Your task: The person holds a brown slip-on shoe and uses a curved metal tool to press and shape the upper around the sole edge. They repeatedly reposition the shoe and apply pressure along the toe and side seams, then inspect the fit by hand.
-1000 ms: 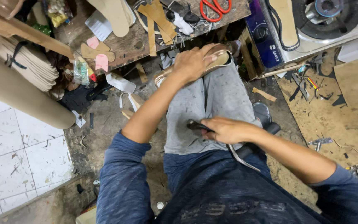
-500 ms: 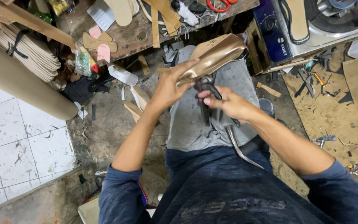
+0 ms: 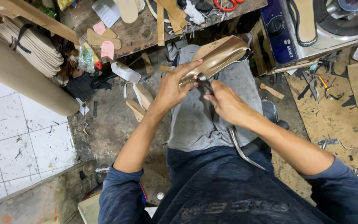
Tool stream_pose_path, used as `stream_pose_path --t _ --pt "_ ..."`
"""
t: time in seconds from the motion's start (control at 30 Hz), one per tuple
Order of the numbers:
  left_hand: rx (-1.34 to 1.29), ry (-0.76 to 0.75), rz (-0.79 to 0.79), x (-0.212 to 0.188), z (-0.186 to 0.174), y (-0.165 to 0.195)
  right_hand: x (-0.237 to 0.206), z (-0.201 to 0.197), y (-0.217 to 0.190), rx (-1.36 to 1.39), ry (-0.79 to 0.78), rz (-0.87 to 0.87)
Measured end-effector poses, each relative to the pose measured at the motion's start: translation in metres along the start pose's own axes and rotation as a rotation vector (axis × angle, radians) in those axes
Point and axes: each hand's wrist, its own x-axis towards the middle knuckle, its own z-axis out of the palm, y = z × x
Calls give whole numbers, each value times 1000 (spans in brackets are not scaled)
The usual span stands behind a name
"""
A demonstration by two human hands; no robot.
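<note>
Head view had the right hand (image 3: 224, 103) wrapped tight around a pair of metal lasting pliers (image 3: 233, 139), fingers curled closed on the handles, with the long curved handles trailing down over the lap and the nose pinching at the edge of a shiny tan shoe upper on its last (image 3: 218, 58). The left hand (image 3: 172, 89) was clamped over the shoe's near end, fingers pressed flat on the leather, steadying it on the grey-trousered knee (image 3: 204, 120). Looked like the pull-the-edge-over stage, so probably the trick was short bites close to the rim, with that left thumb pinning each tuck so nothing crept back. Outward from there: a scarred wooden bench (image 3: 141, 35) with insole cutouts, red-handled scissors (image 3: 226, 5), a stack of soles (image 3: 34, 45) at left, and scraps all over the floor.
</note>
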Motion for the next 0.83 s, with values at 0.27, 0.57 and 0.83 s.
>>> stream_pose_path --t 0.27,0.57,0.83 --pt "20 -59 91 4 -9 -9 -3 19 4 -287 166 -149" --pt "315 -17 66 6 15 -6 -2 16 35 -598 149 -239" --pt "330 5 159 9 16 -6 0 10 30 -418 112 -90"
